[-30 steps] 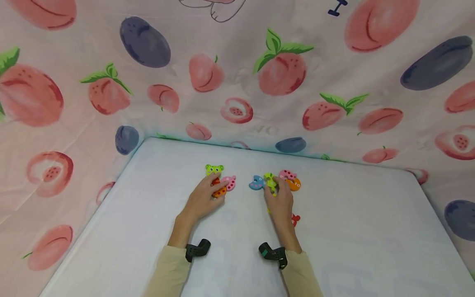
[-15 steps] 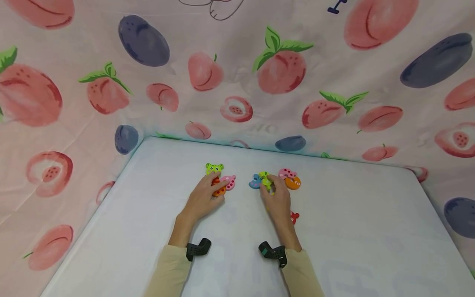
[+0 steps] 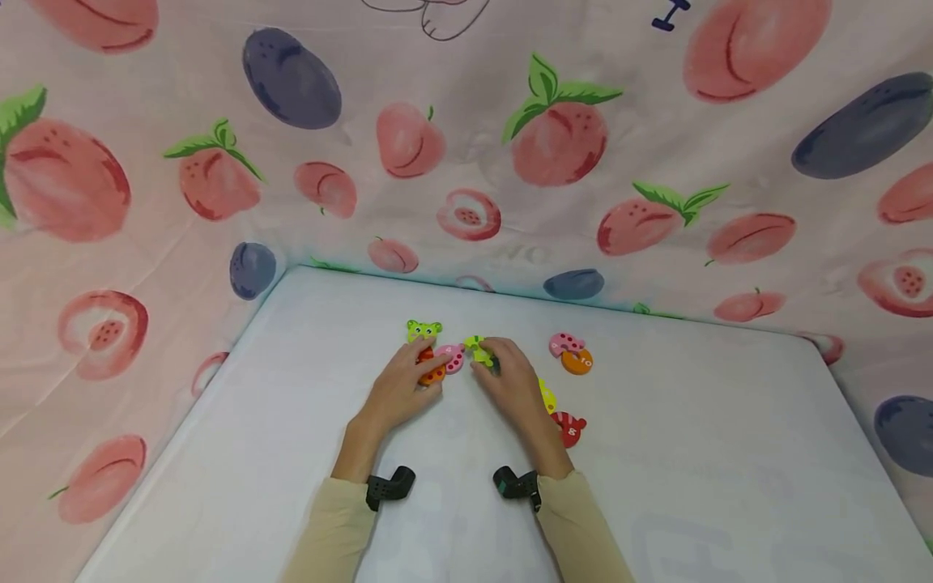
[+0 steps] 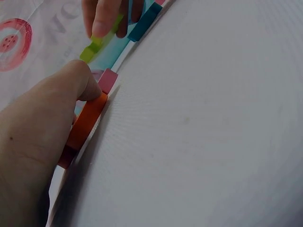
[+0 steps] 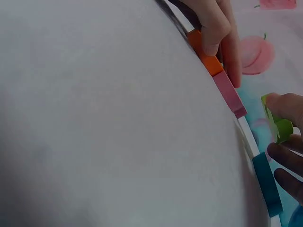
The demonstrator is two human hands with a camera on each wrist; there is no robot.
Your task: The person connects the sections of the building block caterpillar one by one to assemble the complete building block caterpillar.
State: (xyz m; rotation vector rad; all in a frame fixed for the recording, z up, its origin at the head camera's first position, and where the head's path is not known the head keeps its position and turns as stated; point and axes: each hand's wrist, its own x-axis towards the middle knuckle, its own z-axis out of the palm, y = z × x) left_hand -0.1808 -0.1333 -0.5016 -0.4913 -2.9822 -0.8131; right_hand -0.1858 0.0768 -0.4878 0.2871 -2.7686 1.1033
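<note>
My left hand (image 3: 397, 385) rests over a small cluster of puzzle pieces. Its thumb is against the side of the orange spotted piece (image 4: 86, 122), and its fingertips reach a pink spotted piece (image 3: 453, 359) and a green animal-head piece (image 3: 424, 330) with eyes. Part of a red piece shows under the fingers. To the right, my right hand (image 3: 510, 380) pinches a yellow-green piece (image 3: 477, 351) between thumb and fingers, held raised in the right wrist view. Beneath that hand a blue piece (image 5: 268, 185) stands on the table, mostly hidden from the head view.
Farther right on the white table (image 3: 692, 453) lie a pink spotted piece (image 3: 564, 344) and an orange numbered piece (image 3: 577, 362). Nearer, beside the right forearm, are a yellow piece (image 3: 547, 397) and a red striped piece (image 3: 568, 427). A fruit-print cloth (image 3: 466, 162) hangs behind.
My right hand has moved left with the yellow-green piece, coming close to the left hand's cluster. The yellow and red pieces are more exposed. The left hand has stayed in place.
</note>
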